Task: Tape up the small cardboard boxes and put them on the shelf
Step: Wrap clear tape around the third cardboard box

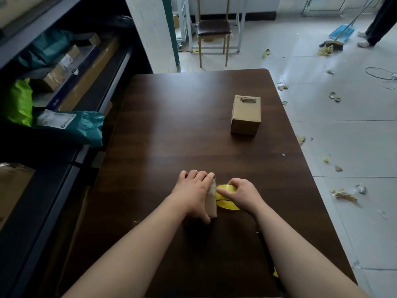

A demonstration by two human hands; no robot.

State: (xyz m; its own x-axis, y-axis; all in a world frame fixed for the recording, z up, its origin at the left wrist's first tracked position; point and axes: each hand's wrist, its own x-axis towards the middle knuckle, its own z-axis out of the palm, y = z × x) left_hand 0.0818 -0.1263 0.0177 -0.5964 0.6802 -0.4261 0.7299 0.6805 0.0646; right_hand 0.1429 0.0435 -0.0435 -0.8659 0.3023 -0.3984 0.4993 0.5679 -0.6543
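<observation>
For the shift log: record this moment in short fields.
left hand: grips the near box from above
right hand: holds the yellow tape roll close beside that box
far box: stands alone on the table, untouched
shelf: to the left, holds parcels; neither box on it yet

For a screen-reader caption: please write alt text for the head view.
A person's left hand grips a small cardboard box on a dark table while the right hand holds a yellow tape roll beside it. A second box stands farther back.
</observation>
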